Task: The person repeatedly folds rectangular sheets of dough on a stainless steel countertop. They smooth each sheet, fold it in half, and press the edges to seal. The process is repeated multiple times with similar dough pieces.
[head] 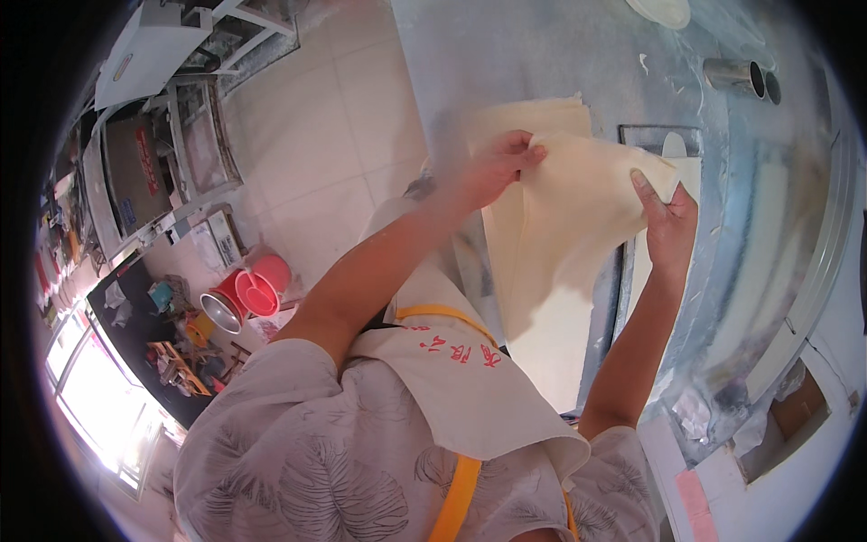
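Observation:
A thin, pale cream sheet, which looks like rolled dough, is stretched between my two hands. My left hand pinches its upper left edge between thumb and fingers. At the upper right corner, my right hand grips it with the thumb on top. The sheet droops toward me over a flat stack of similar cream sheets, whose far end shows beyond my left hand. All of this is over a grey worktop dusted with whitish powder. My right fingers are partly hidden.
A dark-edged rectangular frame holding a pale board lies near my right hand. Two metal cylinders rest farther right. A pale round object sits at the far edge. Red plastic containers stand on the tiled floor at left.

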`<action>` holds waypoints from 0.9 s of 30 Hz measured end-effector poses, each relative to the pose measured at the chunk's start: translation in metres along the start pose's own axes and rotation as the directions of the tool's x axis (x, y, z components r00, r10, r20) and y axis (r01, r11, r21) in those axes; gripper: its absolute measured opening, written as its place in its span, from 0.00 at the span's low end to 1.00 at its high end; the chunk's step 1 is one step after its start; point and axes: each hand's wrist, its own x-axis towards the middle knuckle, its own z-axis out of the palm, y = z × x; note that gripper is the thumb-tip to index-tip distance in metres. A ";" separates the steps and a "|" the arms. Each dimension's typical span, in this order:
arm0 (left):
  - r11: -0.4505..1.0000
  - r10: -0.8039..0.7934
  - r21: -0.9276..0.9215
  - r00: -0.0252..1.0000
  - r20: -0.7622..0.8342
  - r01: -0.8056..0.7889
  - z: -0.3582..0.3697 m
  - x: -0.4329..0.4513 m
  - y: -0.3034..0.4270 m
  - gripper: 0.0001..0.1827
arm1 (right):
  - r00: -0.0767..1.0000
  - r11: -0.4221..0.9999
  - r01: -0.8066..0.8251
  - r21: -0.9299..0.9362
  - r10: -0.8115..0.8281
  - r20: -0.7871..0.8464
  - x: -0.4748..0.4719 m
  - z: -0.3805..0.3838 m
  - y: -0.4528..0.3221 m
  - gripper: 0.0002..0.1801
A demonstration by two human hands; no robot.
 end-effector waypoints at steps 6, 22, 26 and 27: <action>0.971 0.128 0.229 0.963 -0.239 -0.072 -0.011 -0.030 0.019 0.12 | 0.999 0.998 -0.045 -0.047 0.046 0.025 0.040 0.001 0.017 0.17; 0.655 0.533 0.733 0.801 -0.273 -0.185 -0.059 -0.020 -0.017 0.14 | 0.975 0.964 0.015 -0.266 0.045 0.217 0.145 0.058 0.105 0.20; 0.630 0.501 0.770 0.810 -0.305 -0.100 -0.063 -0.019 -0.016 0.15 | 0.992 0.921 0.085 -0.381 -0.044 0.116 0.144 0.074 0.102 0.17; 0.627 0.466 0.778 0.819 -0.334 -0.039 -0.049 -0.021 -0.003 0.15 | 0.994 0.908 0.095 -0.407 -0.068 0.082 0.145 0.074 0.104 0.17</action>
